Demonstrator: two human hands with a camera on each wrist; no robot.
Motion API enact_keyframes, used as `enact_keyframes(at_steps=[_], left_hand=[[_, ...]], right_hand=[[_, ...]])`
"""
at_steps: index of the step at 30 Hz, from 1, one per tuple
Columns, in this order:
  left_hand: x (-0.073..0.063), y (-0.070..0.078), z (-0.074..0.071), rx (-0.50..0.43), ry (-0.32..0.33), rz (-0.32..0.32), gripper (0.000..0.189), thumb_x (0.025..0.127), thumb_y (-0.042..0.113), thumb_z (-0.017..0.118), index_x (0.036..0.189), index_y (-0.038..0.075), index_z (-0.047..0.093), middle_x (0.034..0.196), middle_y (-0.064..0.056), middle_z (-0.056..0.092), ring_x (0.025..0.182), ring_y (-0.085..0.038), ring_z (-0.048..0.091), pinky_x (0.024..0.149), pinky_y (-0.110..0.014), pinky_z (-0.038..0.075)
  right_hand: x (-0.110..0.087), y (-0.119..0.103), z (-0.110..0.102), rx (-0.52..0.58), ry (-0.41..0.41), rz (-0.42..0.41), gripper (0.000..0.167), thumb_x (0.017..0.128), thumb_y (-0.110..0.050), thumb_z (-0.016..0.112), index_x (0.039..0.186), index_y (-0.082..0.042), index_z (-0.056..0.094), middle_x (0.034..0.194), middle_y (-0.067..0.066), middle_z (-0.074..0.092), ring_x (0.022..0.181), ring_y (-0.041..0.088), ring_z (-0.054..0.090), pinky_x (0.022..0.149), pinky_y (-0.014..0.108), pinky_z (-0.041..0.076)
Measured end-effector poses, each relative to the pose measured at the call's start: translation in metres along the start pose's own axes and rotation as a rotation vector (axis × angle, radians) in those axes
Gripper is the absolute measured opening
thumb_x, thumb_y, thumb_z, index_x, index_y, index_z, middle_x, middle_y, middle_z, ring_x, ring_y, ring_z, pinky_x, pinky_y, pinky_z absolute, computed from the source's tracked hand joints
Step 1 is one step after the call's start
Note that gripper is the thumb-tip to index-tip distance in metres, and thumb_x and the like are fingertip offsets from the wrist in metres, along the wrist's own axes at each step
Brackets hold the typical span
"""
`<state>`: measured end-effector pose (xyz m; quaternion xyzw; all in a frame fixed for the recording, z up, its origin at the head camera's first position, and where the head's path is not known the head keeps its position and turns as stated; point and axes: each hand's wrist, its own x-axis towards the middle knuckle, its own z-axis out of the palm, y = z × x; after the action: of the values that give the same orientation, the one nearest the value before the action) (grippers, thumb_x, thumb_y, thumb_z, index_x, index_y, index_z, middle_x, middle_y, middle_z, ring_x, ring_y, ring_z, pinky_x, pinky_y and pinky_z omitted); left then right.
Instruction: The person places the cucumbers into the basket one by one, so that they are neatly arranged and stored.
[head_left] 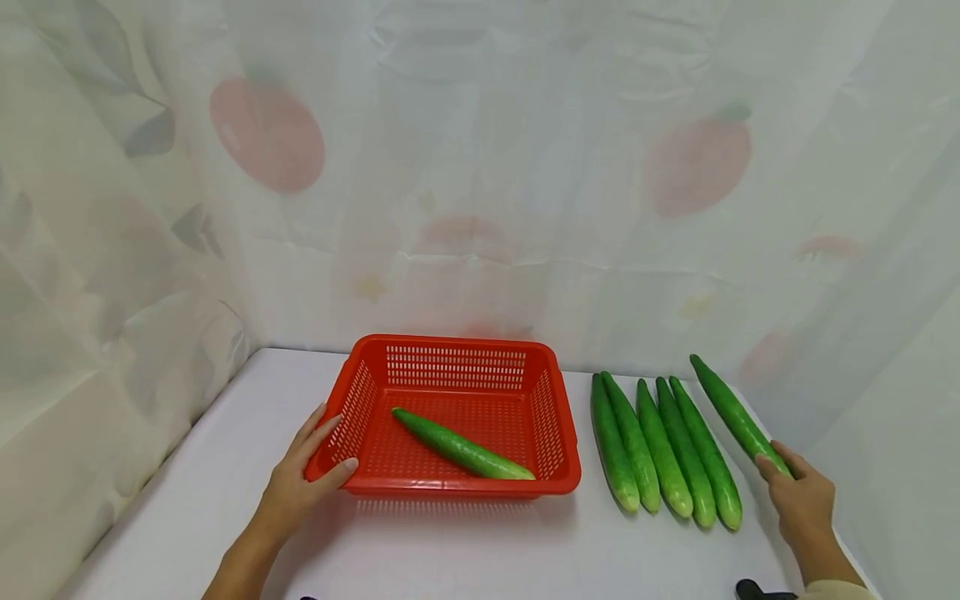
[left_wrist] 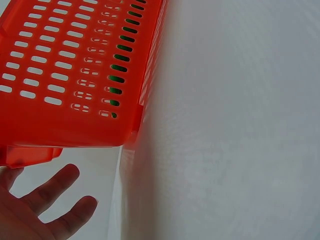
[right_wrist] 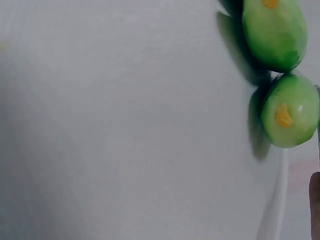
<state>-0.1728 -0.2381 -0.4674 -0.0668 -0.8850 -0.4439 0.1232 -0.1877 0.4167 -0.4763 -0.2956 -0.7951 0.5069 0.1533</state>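
My right hand [head_left: 802, 492] grips the near end of a cucumber [head_left: 731, 408] at the table's right side; its far end points up and left. In the right wrist view only a sliver of a finger [right_wrist: 315, 205] shows, beside the pale blunt ends of two cucumbers [right_wrist: 287, 112]. At the red plastic basket [head_left: 457, 343], my left hand [head_left: 296, 483] rests against the left front corner, thumb at the rim. Its fingers [left_wrist: 55, 187] are spread and fairly straight in the left wrist view. One cucumber [head_left: 461, 450] lies slantwise inside the basket.
Several cucumbers [head_left: 652, 450] lie side by side on the white table [head_left: 420, 550], right of the basket. A pale printed curtain [head_left: 480, 167] hangs behind and around the table. Some black object [head_left: 750, 590] shows at the bottom edge near my right sleeve.
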Motion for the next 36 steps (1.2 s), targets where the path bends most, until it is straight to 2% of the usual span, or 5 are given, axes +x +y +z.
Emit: enact_keyframes(at_steps=[3, 10, 17, 28, 36], left_hand=[[0.0, 0.0, 0.0, 0.003, 0.001, 0.0, 0.066, 0.089, 0.035, 0.069, 0.146, 0.016, 0.043, 0.158, 0.002, 0.019, 0.134, -0.033, 0.03, 0.087, -0.043, 0.044], [0.0, 0.0, 0.0, 0.008, 0.001, -0.005, 0.066, 0.089, 0.036, 0.068, 0.147, 0.016, 0.043, 0.158, 0.001, 0.019, 0.133, -0.033, 0.031, 0.089, -0.046, 0.043], [-0.001, 0.002, -0.001, 0.002, -0.004, -0.011, 0.066, 0.089, 0.035, 0.069, 0.146, 0.016, 0.043, 0.158, 0.003, 0.019, 0.133, -0.033, 0.032, 0.086, -0.029, 0.042], [-0.001, 0.002, -0.001, 0.004, 0.005, 0.001, 0.066, 0.089, 0.035, 0.069, 0.146, 0.015, 0.044, 0.158, 0.003, 0.02, 0.134, -0.031, 0.031, 0.092, -0.044, 0.041], [-0.001, 0.003, -0.001, 0.003, 0.009, 0.01, 0.065, 0.089, 0.035, 0.07, 0.145, 0.015, 0.045, 0.157, 0.001, 0.021, 0.133, -0.032, 0.032, 0.085, -0.017, 0.037]], right_hand=[[-0.001, -0.003, -0.002, -0.007, 0.007, 0.001, 0.063, 0.093, -0.037, 0.06, 0.146, -0.01, 0.04, 0.147, 0.021, 0.036, 0.127, 0.033, 0.035, 0.082, 0.016, 0.036], [-0.004, -0.012, -0.007, 0.007, -0.022, 0.035, 0.065, 0.093, -0.04, 0.061, 0.148, -0.014, 0.038, 0.151, 0.016, 0.032, 0.13, 0.029, 0.034, 0.102, 0.033, 0.034], [-0.012, -0.022, -0.011, 0.029, -0.043, 0.019, 0.065, 0.094, -0.037, 0.061, 0.148, -0.012, 0.036, 0.153, 0.017, 0.029, 0.13, 0.032, 0.032, 0.105, 0.042, 0.032], [-0.024, -0.036, -0.018, -0.032, -0.129, -0.073, 0.068, 0.094, -0.043, 0.06, 0.149, -0.013, 0.036, 0.151, 0.02, 0.029, 0.124, 0.031, 0.035, 0.075, 0.017, 0.042], [-0.035, -0.044, -0.018, -0.071, -0.147, -0.2, 0.065, 0.093, -0.043, 0.061, 0.148, -0.013, 0.04, 0.147, 0.026, 0.034, 0.117, 0.023, 0.041, 0.069, 0.009, 0.04]])
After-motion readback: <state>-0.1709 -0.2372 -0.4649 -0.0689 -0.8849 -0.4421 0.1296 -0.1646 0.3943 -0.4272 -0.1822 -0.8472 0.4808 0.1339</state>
